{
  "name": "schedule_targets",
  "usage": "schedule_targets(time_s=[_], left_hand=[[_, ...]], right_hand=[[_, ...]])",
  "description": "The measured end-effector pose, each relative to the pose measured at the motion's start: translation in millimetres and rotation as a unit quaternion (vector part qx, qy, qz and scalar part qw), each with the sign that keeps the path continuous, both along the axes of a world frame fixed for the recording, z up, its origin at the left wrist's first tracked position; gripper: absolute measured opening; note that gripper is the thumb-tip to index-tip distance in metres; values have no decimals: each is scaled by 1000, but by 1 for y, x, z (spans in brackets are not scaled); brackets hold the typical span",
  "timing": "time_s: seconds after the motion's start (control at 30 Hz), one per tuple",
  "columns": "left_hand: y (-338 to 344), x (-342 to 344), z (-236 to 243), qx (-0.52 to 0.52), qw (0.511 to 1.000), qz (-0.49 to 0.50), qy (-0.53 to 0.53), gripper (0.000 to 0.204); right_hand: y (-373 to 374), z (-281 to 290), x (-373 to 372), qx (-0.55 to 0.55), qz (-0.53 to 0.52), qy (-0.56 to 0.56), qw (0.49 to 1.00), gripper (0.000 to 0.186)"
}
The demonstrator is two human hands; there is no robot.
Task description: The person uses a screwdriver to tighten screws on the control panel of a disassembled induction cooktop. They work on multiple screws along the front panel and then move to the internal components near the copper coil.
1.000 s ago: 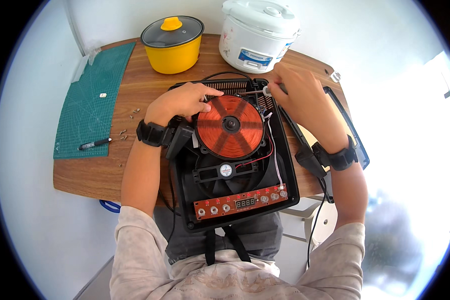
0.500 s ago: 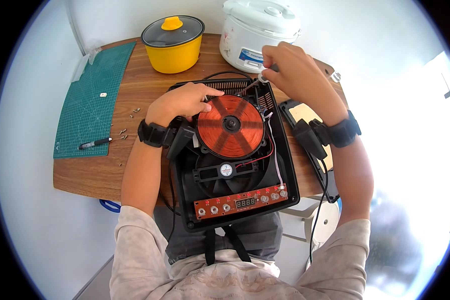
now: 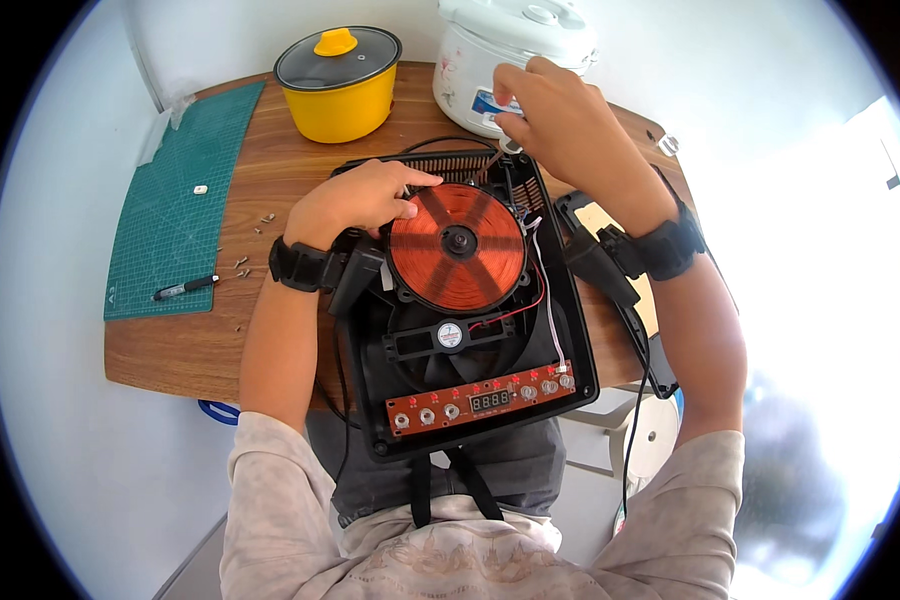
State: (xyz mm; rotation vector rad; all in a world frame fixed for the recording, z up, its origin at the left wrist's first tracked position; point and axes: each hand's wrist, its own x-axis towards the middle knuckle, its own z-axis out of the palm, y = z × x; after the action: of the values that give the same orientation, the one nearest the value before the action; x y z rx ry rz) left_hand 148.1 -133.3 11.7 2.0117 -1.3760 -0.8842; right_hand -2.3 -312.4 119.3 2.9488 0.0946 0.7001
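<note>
An opened induction cooker base (image 3: 370,400), a black shell, lies tilted over the table's front edge toward my lap. Inside it sits a round copper induction coil (image 3: 457,270) with dark radial bands. My left hand (image 3: 365,198) grips the coil's upper left rim, thumb on top and index finger stretched along the far edge; its other fingers are partly hidden. Above the far right of the shell, my right hand (image 3: 560,115) is closed around a screwdriver (image 3: 490,163). Its shaft slants down to the coil's far edge; the tip is hard to make out, and the hand covers most of the handle.
Below the coil are a black fan (image 3: 425,345) and a brown circuit board (image 3: 480,402). Loose screws (image 3: 242,266), a pen (image 3: 186,288) and a green cutting mat (image 3: 170,240) lie left. A yellow pot (image 3: 340,105) and white rice cooker (image 3: 470,60) stand behind; a dark-framed panel (image 3: 660,350) lies right.
My right hand and the screwdriver have shifted left and slightly toward the back. The left hand keeps its hold on the coil. The whole view has moved a little.
</note>
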Motion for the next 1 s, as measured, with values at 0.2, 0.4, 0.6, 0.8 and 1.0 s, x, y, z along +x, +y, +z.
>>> schedule_targets(time_s=[0.2,0.4,0.6,0.8,1.0], left_hand=[[0,1,-1,3,1000,3,-4,56],[1,3,-2,3,1000,-18,-13,57],[2,-4,8,29,1000,6,1,57],[2,1,6,28,1000,2,9,56],[1,1,0,-2,1000,-3,-21,53]], right_hand=[[15,-1,0,30,3,4,1000,32],[13,-1,-2,60,1,2,998,33],[-6,1,-5,85,2,8,996,36],[-2,3,-6,85,24,14,996,26],[0,-1,-4,67,37,-2,997,19]])
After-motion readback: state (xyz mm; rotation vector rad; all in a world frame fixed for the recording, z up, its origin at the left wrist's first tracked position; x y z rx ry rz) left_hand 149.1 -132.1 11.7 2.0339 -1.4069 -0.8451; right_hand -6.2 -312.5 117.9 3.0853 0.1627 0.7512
